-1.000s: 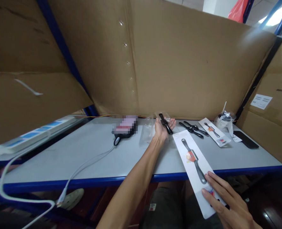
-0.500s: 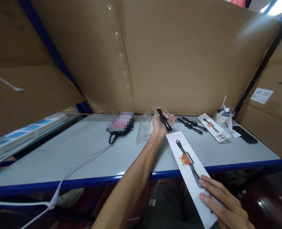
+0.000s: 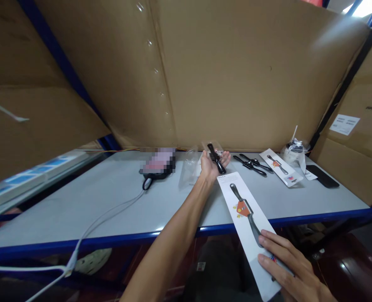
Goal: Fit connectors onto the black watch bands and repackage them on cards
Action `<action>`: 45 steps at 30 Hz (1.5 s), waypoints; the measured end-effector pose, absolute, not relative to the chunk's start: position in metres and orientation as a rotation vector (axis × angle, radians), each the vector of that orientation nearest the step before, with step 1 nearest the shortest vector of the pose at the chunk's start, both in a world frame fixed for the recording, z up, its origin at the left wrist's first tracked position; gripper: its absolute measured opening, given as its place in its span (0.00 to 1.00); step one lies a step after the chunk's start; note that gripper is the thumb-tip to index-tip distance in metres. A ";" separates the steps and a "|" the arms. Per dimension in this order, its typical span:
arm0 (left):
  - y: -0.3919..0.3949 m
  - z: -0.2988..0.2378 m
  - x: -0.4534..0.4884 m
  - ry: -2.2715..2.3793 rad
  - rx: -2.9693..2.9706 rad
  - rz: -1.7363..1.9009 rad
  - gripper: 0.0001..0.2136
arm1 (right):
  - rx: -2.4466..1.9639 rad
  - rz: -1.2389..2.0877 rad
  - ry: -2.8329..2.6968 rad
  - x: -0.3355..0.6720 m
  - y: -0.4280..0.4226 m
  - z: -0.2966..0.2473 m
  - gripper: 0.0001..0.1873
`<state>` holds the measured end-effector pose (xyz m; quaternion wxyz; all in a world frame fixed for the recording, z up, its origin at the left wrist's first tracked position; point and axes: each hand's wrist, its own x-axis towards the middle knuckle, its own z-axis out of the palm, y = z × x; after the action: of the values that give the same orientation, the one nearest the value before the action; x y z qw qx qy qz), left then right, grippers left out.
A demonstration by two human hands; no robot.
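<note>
My left hand point(image 3: 208, 165) reaches over the table, palm up, with a black spokeshave point(image 3: 216, 158) lying across it. Clear plastic shows around the tool's upper part. A long white packaging card point(image 3: 241, 226), printed with a picture of a spokeshave and an orange shape, is gripped at its lower end by my right hand point(image 3: 288, 262). The card slants over the table's front edge, its top end just below the spokeshave. To the right of my left hand, two more black spokeshaves point(image 3: 251, 164) rest on the table, partly crossing. Beside them is a second printed card point(image 3: 281, 167).
Clear plastic bags point(image 3: 189, 170) lie left of my left hand. Farther left are a blurred-out device point(image 3: 157, 161) with a cable and a power strip point(image 3: 38, 172). A plastic-wrapped cup point(image 3: 294, 153) and a black flat object point(image 3: 322, 176) sit at right. Cardboard point(image 3: 220, 75) walls the back.
The card in my right hand has shifted slightly to the left. My left hand and the spokeshave on it have hardly moved.
</note>
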<state>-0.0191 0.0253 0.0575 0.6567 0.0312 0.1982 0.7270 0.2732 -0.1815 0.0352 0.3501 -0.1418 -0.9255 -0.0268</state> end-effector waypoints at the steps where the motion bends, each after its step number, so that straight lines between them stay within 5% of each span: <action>1: 0.026 0.057 -0.019 0.452 0.076 1.645 0.24 | -0.356 -0.080 -2.370 0.271 -0.179 0.034 0.25; 14: 0.022 0.054 -0.011 0.492 0.089 1.627 0.26 | -0.452 -0.189 -2.152 0.218 -0.117 0.013 0.36; 34: 0.021 0.047 -0.007 0.568 0.218 1.594 0.31 | -0.889 -0.527 -2.282 0.148 -0.022 0.051 0.28; 40: 0.023 0.051 -0.002 0.649 0.129 1.683 0.25 | -1.009 -0.492 -2.426 0.131 -0.004 0.063 0.27; 45: 0.022 0.053 -0.008 0.667 0.116 1.695 0.25 | -1.066 -0.282 -2.391 0.131 -0.010 0.066 0.38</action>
<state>-0.0078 0.0224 0.0528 0.6119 0.0502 0.2889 0.7345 0.1308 -0.0095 0.0665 0.2516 -0.3917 -0.8789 -0.1037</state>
